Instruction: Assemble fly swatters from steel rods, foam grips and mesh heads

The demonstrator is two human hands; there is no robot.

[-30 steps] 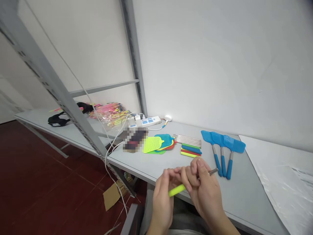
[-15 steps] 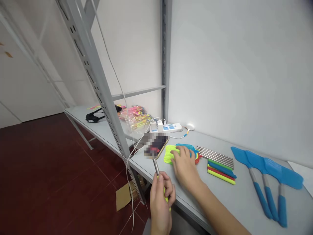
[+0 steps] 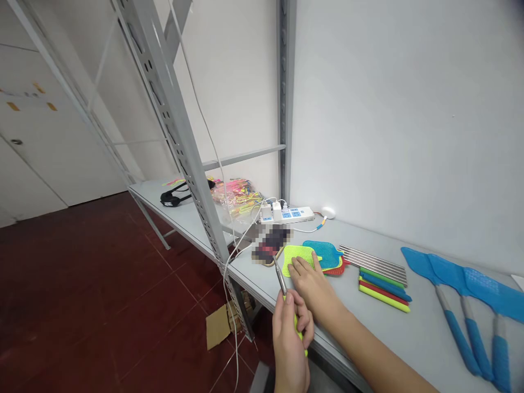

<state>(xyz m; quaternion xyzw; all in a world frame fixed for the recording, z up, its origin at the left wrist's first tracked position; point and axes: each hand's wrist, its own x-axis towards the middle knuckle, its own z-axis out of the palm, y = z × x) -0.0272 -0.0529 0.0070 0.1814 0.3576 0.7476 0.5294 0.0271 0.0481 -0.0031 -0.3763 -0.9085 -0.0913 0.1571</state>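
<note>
My left hand (image 3: 289, 338) is closed around a yellow-green fly swatter handle (image 3: 299, 334) with a metal rod (image 3: 280, 277) slanting up out of it. Stretched fingers of my right hand (image 3: 313, 286) lie on a yellow-green mesh fly swatter head (image 3: 297, 254). Beside that head are a blue mesh head (image 3: 321, 251) and a red mesh head (image 3: 339, 269), partly covered. To their right sit several bare metal rods (image 3: 372, 263). In front of the rods are loose coloured handles (image 3: 385, 291) in green, blue, red and yellow.
Three blue fly swatters with handles (image 3: 462, 279) lie at the right. A phone (image 3: 272, 243), partly pixelated, is near the left hand's rod. Behind it is a power strip (image 3: 295, 214) with cables. A grey metal post (image 3: 192, 164) rises at the left shelf edge, a white cable hanging by it.
The view has shifted, so the table things appear further right. My right hand's fingers have come down flatter on the yellow-green head. My left hand still grips the handle with its rod.
</note>
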